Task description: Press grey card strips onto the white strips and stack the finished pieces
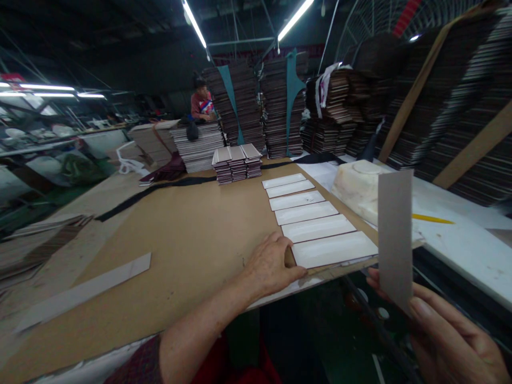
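My right hand point(452, 325) pinches a grey cardboard strip point(395, 240) by its lower end, between thumb and fingers. The strip stands upright in the air beyond the table's right front corner. On the tabletop, my left hand point(272, 264) lies palm down, with thumb and forefinger apart at the left end of the nearest white strip point(334, 249). Several more white-faced strips point(306, 215) with thin dark edges run in a column away from me. Their surfaces look glossy in places.
Small bundles of strips point(239, 162) stand at the board's far edge. A whitish block-shaped container point(356, 186) and a yellow stick point(432, 218) are at right. One long grey strip point(92, 288) lies left. Tall stacks point(282, 106) rise behind; a person point(202, 104) is at the back.
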The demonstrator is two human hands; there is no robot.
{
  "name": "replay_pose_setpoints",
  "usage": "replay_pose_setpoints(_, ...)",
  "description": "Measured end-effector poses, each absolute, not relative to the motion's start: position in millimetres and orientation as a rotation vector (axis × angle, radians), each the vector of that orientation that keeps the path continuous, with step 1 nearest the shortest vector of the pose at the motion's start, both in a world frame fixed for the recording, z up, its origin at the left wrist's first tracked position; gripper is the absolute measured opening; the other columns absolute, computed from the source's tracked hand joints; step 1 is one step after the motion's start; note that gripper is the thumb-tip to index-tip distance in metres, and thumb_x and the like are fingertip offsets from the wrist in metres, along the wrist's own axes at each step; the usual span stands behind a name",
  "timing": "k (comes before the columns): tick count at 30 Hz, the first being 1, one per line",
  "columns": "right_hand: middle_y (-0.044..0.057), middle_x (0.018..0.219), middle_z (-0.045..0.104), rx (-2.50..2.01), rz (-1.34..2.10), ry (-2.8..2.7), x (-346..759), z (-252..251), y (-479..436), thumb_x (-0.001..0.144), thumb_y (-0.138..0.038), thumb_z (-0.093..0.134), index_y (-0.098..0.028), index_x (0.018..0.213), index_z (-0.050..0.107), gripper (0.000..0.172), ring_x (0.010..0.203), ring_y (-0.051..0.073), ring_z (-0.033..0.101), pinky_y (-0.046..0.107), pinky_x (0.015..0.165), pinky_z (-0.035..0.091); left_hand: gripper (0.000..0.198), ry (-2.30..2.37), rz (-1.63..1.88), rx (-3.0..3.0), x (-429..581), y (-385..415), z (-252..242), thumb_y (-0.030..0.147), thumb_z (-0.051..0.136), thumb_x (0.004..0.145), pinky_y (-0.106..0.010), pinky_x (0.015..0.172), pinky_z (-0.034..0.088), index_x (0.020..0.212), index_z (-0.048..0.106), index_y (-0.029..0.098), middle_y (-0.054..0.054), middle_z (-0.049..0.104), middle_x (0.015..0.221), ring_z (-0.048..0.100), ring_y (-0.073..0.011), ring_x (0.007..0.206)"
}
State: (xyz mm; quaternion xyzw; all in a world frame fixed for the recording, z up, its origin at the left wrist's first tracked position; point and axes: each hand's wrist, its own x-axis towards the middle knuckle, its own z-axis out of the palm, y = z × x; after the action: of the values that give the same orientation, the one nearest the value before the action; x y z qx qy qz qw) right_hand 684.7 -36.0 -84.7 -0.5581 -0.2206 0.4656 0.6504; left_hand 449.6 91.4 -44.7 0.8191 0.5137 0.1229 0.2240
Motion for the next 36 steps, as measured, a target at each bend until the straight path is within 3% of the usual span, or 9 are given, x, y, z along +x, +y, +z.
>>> replay_pose_setpoints(8, 0.010, 0.112, 0.074, -1.238, 0.980, -0.710, 688.9, -90.3, -35.4, 0.078, -0.044, 0.077, -0.027, 0.105, 0.079, 0.032, 0.103, 0.036, 0.070, 0.033, 0.079, 0.062, 0.051, 1.405, 0.298, 2.260, 448.5, 93.5, -44.0, 0.048, 0.074, 0.075, -0.043, 0.097, 0.050, 0.115, 0.064, 0.018, -0.009, 0.061, 0.116, 0.058, -0.0314, 0.113)
replay_pose_setpoints(21, 0.009, 0.114, 0.073, -1.233, 0.960, -0.809, 691.1, -96.7, -33.5, 0.084, -0.042, 0.072, -0.027, 0.110, 0.078, 0.030, 0.105, 0.035, 0.069, 0.033, 0.080, 0.062, 0.051, 1.415, 0.278, 2.245, 449.2, 88.7, -41.7, 0.047, 0.079, 0.072, -0.048, 0.100, 0.049, 0.113, 0.066, 0.019, -0.009, 0.060, 0.116, 0.056, -0.0331, 0.114)
replay_pose_setpoints(29, 0.009, 0.114, 0.073, -1.252, 0.985, -0.764, 693.0, -101.6, -34.4, 0.084, -0.042, 0.073, -0.027, 0.111, 0.078, 0.032, 0.106, 0.035, 0.069, 0.035, 0.082, 0.062, 0.058, 1.393, 0.281, 2.273, 448.2, 90.4, -47.8, 0.048, 0.078, 0.073, -0.046, 0.100, 0.050, 0.124, 0.067, 0.023, -0.008, 0.060, 0.119, 0.056, -0.0327, 0.117)
replay_pose_setpoints(36, 0.009, 0.114, 0.074, -1.238, 1.018, -0.683, 691.6, -99.6, -34.9, 0.077, -0.044, 0.079, -0.028, 0.109, 0.079, 0.035, 0.108, 0.033, 0.068, 0.029, 0.084, 0.060, 0.058, 1.357, 0.273, 2.286, 448.5, 96.8, -48.3, 0.049, 0.079, 0.069, -0.043, 0.100, 0.051, 0.121, 0.070, 0.024, -0.006, 0.061, 0.118, 0.059, -0.0305, 0.112)
